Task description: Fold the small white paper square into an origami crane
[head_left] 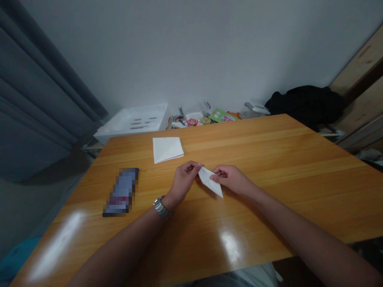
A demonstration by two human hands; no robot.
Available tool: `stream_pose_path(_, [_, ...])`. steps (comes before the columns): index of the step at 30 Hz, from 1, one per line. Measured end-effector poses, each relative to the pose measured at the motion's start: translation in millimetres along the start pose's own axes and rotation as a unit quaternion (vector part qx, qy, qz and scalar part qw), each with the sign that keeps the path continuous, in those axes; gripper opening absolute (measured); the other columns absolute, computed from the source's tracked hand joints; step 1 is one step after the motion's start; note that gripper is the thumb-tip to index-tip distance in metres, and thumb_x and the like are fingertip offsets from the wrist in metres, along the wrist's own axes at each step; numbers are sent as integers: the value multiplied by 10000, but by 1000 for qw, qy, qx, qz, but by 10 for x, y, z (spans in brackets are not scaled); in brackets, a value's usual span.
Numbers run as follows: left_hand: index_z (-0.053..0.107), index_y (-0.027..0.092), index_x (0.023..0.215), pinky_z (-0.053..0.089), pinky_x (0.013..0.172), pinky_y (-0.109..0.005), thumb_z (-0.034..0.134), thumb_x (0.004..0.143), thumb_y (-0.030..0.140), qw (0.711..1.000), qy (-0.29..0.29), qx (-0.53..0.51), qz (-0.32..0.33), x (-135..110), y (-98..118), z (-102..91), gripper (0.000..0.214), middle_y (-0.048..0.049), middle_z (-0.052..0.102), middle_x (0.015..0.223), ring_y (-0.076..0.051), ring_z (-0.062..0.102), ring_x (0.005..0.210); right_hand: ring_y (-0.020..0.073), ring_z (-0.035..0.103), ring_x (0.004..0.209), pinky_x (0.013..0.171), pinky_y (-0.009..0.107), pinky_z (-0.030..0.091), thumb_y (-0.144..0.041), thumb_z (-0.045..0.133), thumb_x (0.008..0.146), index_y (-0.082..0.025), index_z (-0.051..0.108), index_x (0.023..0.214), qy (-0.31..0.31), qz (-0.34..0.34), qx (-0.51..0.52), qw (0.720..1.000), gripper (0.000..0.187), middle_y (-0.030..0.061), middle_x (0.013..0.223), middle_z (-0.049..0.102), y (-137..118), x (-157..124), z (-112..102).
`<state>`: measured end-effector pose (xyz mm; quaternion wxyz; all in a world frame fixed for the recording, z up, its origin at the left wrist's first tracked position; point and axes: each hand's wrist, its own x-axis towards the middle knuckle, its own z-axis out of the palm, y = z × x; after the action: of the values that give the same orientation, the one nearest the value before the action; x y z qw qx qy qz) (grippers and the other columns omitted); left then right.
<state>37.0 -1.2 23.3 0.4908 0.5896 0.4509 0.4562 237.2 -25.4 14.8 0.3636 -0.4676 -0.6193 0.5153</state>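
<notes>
A small folded piece of white paper (213, 186) is held between my two hands, a little above the wooden table (254, 147). My left hand (186, 177), with a metal watch (162, 207) at its wrist, pinches the paper's upper left corner between thumb and fingers. On the other side my right hand (231, 177) grips the paper, its thumb lying on the face and its fingers behind. The paper narrows to a point at the lower right. Parts of the fingers behind it are hidden.
Folded white sheets (168, 150) lie on the table beyond my left hand. A phone with a blurred screen (122, 192) rests at the left. Behind the table stand a white tray (134, 115), a green packet (223, 116) and a black cloth heap (305, 103).
</notes>
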Motion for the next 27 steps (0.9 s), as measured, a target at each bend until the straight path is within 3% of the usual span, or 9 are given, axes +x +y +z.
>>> stream_pose_path(4, [727, 133, 891, 549, 698, -280, 641, 879, 438, 999, -3, -30, -19, 38, -66, -41, 316, -68, 732, 833, -175, 673, 744, 187, 654, 741, 694, 305, 478, -411, 689, 830, -157, 673, 852, 0, 4, 5, 1000, 255, 68, 839, 729, 28, 14, -12])
stream_pose_path(10, [699, 131, 937, 563, 720, -284, 591, 916, 490, 999, -7, -35, 4, 94, -135, -88, 375, -90, 725, 883, -173, 687, 782, 186, 654, 743, 697, 306, 480, -409, 691, 829, -148, 674, 848, 6, 5, 1, 1000, 262, 79, 844, 727, 66, 28, -32])
stream_pose_path(13, [699, 146, 982, 559, 744, -279, 644, 893, 440, 999, -19, -1, 39, 80, -98, -70, 312, -79, 720, 935, -169, 678, 823, 191, 658, 757, 701, 306, 484, -406, 686, 838, -146, 680, 865, 4, 5, -5, 1000, 261, 84, 859, 730, 68, 22, -31])
stream_pose_path(18, [692, 157, 856, 542, 769, -276, 678, 874, 363, 994, -25, 70, 77, 82, -86, -75, 207, -49, 709, 854, -159, 661, 803, 194, 657, 762, 700, 306, 484, -390, 685, 845, -149, 690, 870, 1, -2, -12, 1000, 242, 83, 859, 733, 82, 17, -39])
stream_pose_path(27, [633, 138, 891, 557, 690, -270, 637, 894, 432, 999, 13, 6, 37, 124, -156, -126, 295, -41, 659, 813, -140, 645, 720, 182, 645, 729, 684, 298, 474, -375, 680, 834, -146, 683, 841, 5, 3, -21, 1000, 229, 78, 832, 725, 68, 21, -45])
